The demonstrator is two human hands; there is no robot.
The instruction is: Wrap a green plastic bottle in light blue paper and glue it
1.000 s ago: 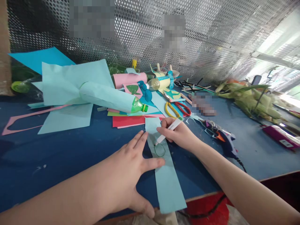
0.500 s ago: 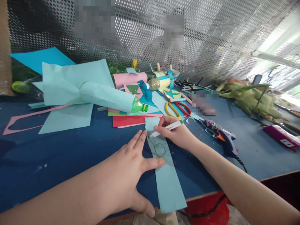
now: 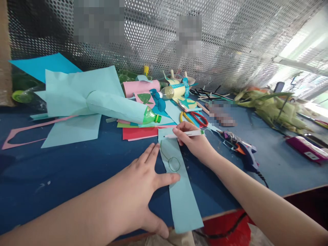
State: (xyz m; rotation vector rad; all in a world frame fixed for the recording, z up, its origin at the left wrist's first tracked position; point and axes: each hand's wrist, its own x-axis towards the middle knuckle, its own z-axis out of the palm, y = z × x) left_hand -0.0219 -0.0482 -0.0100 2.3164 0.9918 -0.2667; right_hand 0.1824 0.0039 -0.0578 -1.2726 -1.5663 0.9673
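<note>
A long strip of light blue paper lies on the blue table, its near end hanging over the front edge. On it a green line curves down from the upper left to a small drawn circle. My left hand rests with fingers spread, its fingertips along the strip's left side and one finger across the paper. My right hand grips a white marker with a green end. The marker's tip is over the far part of the strip; whether it touches the paper, I cannot tell.
Behind the strip lie red paper, scissors and a green-necked bottle wrapped in light blue paper. A glue gun lies right of my right hand. Corn husks and a purple box are farther right. A perforated metal screen stands behind.
My right hand has shifted the marker's tip up the strip, and the marker lies flatter. The green line now reaches higher. My left hand stays in place.
</note>
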